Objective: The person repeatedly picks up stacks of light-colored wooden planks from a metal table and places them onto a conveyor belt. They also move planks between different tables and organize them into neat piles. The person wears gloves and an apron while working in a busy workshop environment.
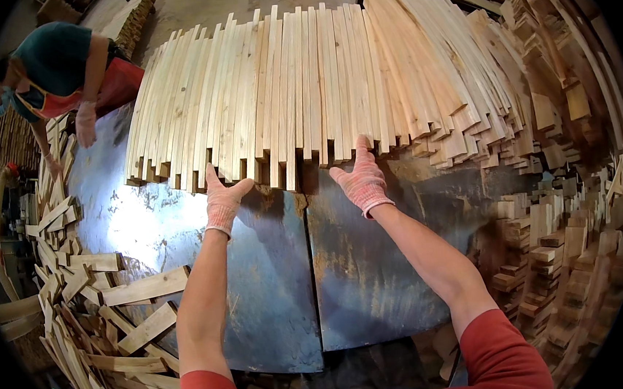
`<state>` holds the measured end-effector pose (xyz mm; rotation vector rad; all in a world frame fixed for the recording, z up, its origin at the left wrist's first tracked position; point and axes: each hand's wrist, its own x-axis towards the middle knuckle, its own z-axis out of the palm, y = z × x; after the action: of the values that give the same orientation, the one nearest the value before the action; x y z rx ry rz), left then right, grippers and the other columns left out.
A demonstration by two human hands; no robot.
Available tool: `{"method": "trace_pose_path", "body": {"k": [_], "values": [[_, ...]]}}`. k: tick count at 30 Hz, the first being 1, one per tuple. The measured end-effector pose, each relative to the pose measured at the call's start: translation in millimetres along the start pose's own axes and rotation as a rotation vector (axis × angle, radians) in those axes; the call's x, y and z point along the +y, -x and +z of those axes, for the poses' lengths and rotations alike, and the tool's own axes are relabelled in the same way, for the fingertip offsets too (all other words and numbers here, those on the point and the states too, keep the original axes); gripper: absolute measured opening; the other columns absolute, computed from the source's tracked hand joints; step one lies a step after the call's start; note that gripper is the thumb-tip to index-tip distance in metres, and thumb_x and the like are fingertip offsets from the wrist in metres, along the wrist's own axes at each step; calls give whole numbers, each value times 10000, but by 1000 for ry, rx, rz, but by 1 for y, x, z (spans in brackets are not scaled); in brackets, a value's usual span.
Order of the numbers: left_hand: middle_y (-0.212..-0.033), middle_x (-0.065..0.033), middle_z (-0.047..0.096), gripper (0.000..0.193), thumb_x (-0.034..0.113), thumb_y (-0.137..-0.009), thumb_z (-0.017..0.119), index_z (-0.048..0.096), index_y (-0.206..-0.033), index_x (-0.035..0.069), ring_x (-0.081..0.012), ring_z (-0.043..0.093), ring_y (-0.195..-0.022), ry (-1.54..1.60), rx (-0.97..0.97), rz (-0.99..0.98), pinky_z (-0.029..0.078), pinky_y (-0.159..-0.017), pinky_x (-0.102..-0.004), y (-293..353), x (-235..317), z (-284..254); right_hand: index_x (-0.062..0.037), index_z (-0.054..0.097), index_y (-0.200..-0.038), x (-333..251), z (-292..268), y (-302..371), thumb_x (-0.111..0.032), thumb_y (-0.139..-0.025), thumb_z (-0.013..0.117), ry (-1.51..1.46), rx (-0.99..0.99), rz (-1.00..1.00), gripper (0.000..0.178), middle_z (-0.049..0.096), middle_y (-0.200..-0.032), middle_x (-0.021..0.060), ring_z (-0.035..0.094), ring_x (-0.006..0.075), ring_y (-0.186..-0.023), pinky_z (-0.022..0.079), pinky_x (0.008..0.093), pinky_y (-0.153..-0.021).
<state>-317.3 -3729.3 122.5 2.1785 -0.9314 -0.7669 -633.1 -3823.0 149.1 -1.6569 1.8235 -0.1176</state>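
A wide row of long pale wooden slats (295, 79) lies side by side across the far half of a dark metal table (275, 285). My left hand (222, 199), in a pink knit glove, reaches up to the near ends of the slats, fingers spread and touching them. Further right, my right hand (360, 179), also gloved, presses flat against the slat ends with fingers apart. Neither hand grips a slat.
Loose short wood offcuts (95, 321) are heaped along the table's left edge. Stacked wood pieces (549, 234) fill the right side. A person in a dark top and red apron (60, 68) bends over the far left corner, gloved hand hanging down.
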Motion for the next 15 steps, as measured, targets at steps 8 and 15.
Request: {"method": "trace_pose_path", "body": {"k": [8, 15], "values": [[-1721, -272, 274, 1396, 296, -658, 1007, 132, -1697, -26, -405, 348, -1577, -181, -116, -9, 348, -1293, -427, -16, 25, -4, -170, 10, -1740, -23, 3, -15, -492, -896, 767, 83, -94, 72, 1179, 448, -1612, 294, 632, 432, -1321, 540, 488, -1092], [-1690, -284, 311, 1407, 331, -642, 1019, 148, -1688, -27, -412, 378, -1557, -215, -93, 24, 372, -1282, -449, -14, 29, -8, -176, 57, -1746, -8, 15, -24, -447, -938, 692, 13, 66, -10, 1063, 523, -1558, 289, 651, 442, -1284, 556, 514, -1057]]}}
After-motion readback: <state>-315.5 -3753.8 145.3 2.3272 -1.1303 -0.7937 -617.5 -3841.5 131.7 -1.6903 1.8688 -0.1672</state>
